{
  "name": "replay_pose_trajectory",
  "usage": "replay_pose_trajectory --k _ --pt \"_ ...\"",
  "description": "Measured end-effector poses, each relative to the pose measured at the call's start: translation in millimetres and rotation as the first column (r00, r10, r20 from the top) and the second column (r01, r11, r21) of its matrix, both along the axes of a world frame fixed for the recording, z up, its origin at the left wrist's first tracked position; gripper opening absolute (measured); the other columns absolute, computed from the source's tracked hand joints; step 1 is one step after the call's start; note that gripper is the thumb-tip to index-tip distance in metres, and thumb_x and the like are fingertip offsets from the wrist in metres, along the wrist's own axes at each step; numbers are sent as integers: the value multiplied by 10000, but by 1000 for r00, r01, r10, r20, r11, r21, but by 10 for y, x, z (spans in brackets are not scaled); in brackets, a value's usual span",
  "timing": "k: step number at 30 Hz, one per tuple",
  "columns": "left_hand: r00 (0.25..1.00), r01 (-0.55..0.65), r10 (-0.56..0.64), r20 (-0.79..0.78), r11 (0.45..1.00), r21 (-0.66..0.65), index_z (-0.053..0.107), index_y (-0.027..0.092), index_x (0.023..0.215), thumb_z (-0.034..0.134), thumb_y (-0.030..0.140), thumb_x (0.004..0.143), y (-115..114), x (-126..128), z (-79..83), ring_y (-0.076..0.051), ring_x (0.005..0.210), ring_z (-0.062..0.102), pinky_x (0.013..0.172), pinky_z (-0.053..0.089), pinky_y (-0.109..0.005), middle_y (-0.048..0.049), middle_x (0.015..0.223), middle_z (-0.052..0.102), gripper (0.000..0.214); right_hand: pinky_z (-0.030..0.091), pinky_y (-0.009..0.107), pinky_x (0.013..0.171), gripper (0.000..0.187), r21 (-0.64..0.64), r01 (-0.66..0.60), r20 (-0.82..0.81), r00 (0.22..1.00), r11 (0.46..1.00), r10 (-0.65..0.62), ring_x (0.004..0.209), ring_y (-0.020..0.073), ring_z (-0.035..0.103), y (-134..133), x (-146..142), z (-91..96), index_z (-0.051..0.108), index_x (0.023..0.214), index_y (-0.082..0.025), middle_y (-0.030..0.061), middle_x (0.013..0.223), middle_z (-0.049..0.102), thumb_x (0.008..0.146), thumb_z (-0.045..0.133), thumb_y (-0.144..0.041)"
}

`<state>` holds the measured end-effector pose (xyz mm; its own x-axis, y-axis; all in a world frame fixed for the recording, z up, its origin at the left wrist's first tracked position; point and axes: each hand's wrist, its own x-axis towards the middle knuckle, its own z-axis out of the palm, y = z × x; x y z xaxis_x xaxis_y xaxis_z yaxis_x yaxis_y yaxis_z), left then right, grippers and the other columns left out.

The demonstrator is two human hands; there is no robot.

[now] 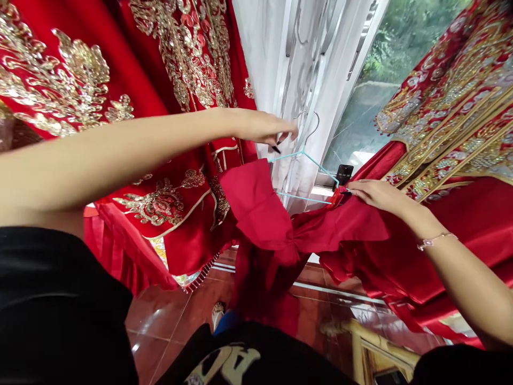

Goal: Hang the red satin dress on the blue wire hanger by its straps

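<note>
A light-blue wire hanger (pixel 303 154) with a silver hook is at the centre, tilted, in front of the white curtain. A dark red garment with a large bow (pixel 290 235) hangs from it. A red clip (pixel 336 197) sits at the hanger's right end. My right hand (pixel 371 193) is closed there, pinching the garment's edge beside the clip. My left hand (pixel 267 128) hovers just above the hanger's left arm and the bow's upper left corner. Its fingers are apart and slightly bent, with nothing seen in them.
Red gowns with gold embroidery (pixel 160 206) hang close on the left. Another beaded red gown (pixel 460 133) hangs on the right. A phone (pixel 345 174) stands by the window behind the hanger. A bamboo-framed piece (pixel 356 353) stands low right on the red tiled floor (pixel 160 331).
</note>
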<state>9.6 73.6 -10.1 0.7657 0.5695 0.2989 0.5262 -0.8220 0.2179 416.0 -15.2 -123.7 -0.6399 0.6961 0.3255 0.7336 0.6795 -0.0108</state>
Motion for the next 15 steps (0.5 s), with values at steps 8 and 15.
replay_pose_trajectory --k 8,15 --pt "991 -110 85 108 960 256 486 177 1367 579 212 901 -693 218 -672 -313 1261 531 1078 423 -453 -128 1317 568 477 443 299 561 434 -183 36 -270 959 983 -85 574 172 557 -235 10 86 535 1209 -267 0 733 643 877 581 -544" --pt "928 -77 -3 373 977 198 598 174 1187 491 199 956 -1062 1141 -1416 -318 1241 548 1088 402 -495 -152 1260 624 256 537 355 672 477 -157 32 -303 950 987 -79 620 194 588 -303 -164 339 448 1262 -274 3 720 625 940 478 -625"
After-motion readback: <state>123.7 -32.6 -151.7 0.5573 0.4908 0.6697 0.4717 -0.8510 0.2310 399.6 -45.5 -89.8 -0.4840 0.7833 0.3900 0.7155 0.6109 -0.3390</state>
